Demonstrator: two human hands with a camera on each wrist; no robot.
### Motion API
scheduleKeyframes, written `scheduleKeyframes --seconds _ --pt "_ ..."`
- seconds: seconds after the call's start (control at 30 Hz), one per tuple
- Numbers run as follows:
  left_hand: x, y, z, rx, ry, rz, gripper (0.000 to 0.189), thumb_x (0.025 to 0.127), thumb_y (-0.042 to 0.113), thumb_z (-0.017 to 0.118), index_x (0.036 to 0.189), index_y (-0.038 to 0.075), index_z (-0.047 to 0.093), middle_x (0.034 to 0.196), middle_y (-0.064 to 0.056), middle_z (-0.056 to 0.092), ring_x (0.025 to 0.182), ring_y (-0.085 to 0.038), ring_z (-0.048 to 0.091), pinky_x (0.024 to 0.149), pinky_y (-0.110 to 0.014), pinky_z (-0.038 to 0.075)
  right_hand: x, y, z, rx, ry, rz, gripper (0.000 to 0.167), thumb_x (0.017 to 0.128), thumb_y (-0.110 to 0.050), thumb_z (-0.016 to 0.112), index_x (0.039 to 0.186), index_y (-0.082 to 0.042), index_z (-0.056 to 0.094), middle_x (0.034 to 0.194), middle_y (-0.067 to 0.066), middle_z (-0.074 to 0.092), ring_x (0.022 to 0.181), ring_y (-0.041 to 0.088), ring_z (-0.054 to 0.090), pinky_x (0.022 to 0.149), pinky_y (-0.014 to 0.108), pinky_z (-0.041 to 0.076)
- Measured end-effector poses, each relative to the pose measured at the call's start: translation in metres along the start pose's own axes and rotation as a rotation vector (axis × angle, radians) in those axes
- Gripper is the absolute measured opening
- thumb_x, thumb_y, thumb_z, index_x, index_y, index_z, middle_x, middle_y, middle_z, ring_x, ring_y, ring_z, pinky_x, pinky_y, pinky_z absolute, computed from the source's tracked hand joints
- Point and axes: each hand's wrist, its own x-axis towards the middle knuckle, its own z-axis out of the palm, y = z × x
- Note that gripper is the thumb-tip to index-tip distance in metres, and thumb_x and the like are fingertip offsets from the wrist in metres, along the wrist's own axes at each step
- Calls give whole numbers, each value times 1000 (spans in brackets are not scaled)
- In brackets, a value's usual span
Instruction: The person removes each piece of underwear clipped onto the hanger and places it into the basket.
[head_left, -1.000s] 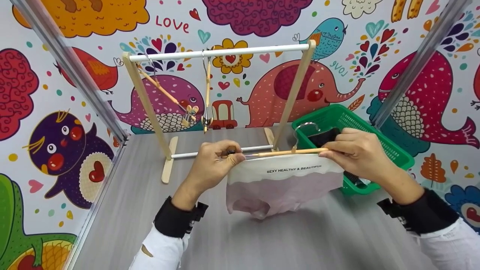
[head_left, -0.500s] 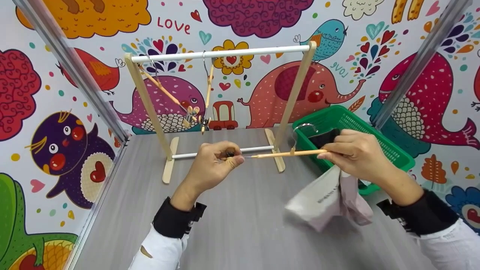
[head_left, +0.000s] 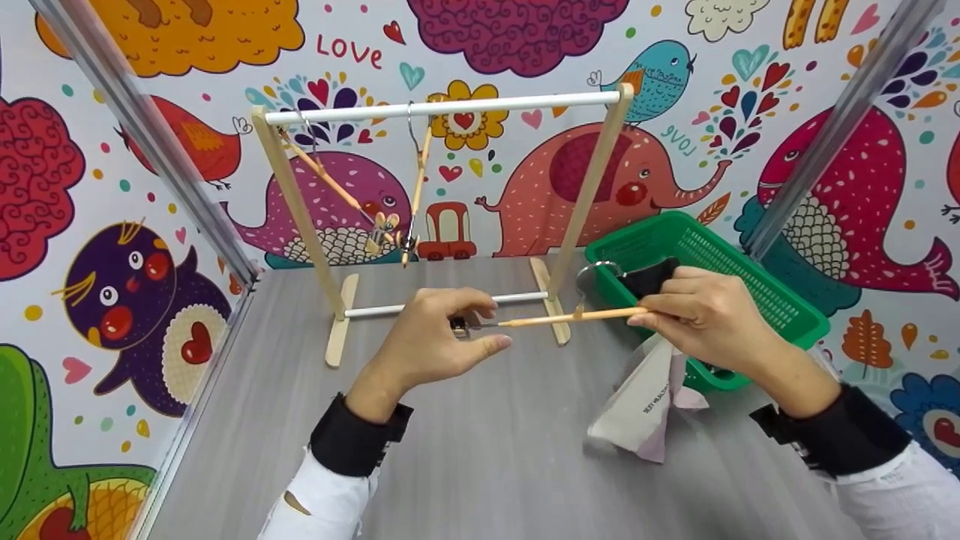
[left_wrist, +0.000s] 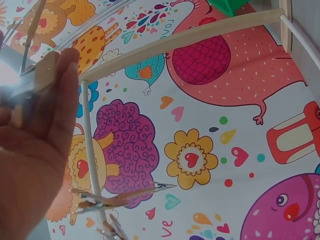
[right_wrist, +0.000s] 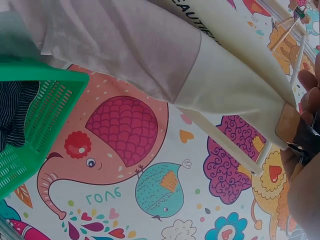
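In the head view my right hand [head_left: 701, 315] grips the right end of a wooden clip hanger [head_left: 570, 316]. From that end a pair of pink underpants with a white printed waistband [head_left: 637, 412] hangs by one corner. A tan clip [right_wrist: 288, 122] sits at that waistband corner in the right wrist view; my fingers partly hide whether its jaws bite the cloth. Around the hanger's left end is my left hand [head_left: 431, 334], thumb spread away from the fingers. The left wrist view shows that end's wooden clip [left_wrist: 46, 71] lying against the fingers.
A wooden rack with a white top rod [head_left: 510, 103] stands behind the hands. Two clip hangers hang from it, one on the far left [head_left: 322, 176], the other near the middle [head_left: 421, 169]. Beside its right foot, a green basket [head_left: 787, 307] holds dark cloth.
The underpants' left side has dropped from the hanger's left end and swung down to the right. My left thumb has parted from the fingers. The hanger's left end has dipped slightly.
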Motion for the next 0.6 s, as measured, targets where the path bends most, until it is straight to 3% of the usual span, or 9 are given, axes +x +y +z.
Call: scheduleKeyframes --seconds 0.23,0.4,0.6 --pt "2 -1 12 223 -32 142 28 84 28 91 98 7 79 86 -1 76 63 -10 58 58 -23 50 0 -5 4 -8 -17 -5 50 102 -47 65 85 -4 83 64 1 62 62 13 43 53 22 34" --pt "3 -5 17 242 17 254 12 87 18 88 86 8 82 69 2 72 53 -7 58 50 -21 46 -1 -7 6 -8 -11 -2 48 102 -48 66 84 -6 83 63 0 61 61 13 43 53 23 33" --pt "7 -3 18 268 51 332 14 88 14 86 78 7 79 59 1 64 49 -8 57 46 -22 45 0 -4 2 22 1 38 47 98 -51 70 85 -7 83 64 -1 61 61 12 45 53 20 35"
